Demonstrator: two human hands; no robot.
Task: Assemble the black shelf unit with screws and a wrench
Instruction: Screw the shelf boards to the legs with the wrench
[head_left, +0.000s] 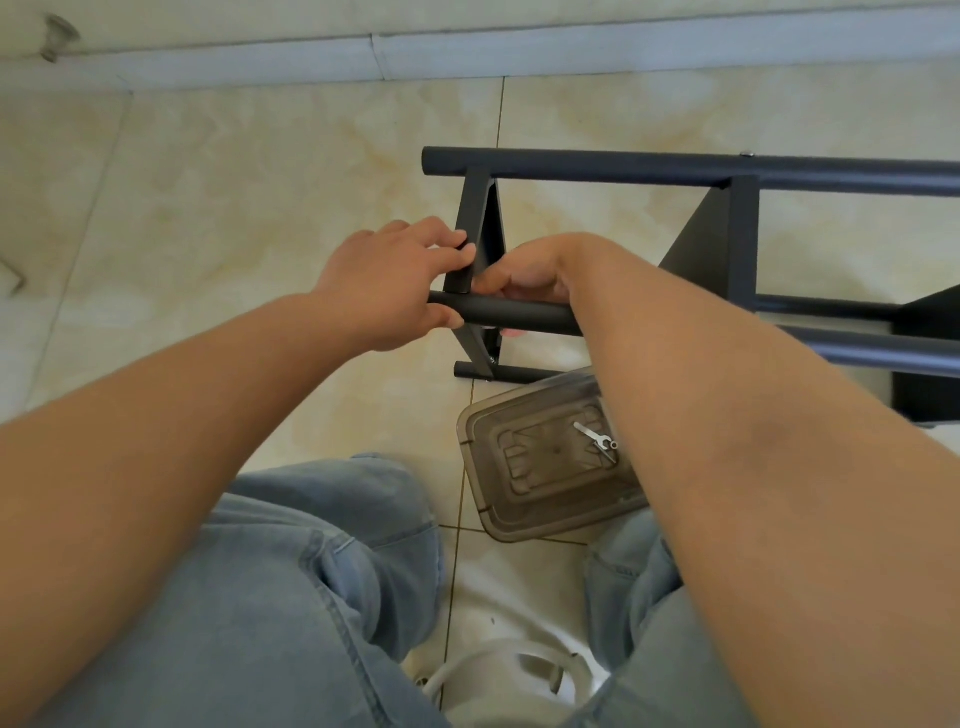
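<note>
Black shelf unit (737, 228) lying on its side on the tiled floor (260, 171), long round tubes running off toward the right edge of the view, flat end panel (475, 239) standing between them at the near end.

Left hand (384, 280) on that end panel: fingers (447, 244) curled over its left edge, thumb pressed against the end of the nearest upper tube (519, 313). Closed on the frame, gripping panel and tube together.

Right hand (524, 275) just beside it, on the other side of the panel, fingers folded down over the same tube. Fingertips hidden behind the tube, so possibly pinching a screw there, but cannot tell. Wrist and forearm crossing in front of the frame.

Clear plastic tray (545, 467) on the floor near the right knee, just below the frame's lowest tube and partly under the right forearm. Small silver wrench (595, 439) lying inside it, untouched, with what looks like a tiny screw (614, 445) touching its head.

Blue jeans (291, 597) filling the lower part of the view, knees apart, white stool (514, 675) showing between them.
</note>
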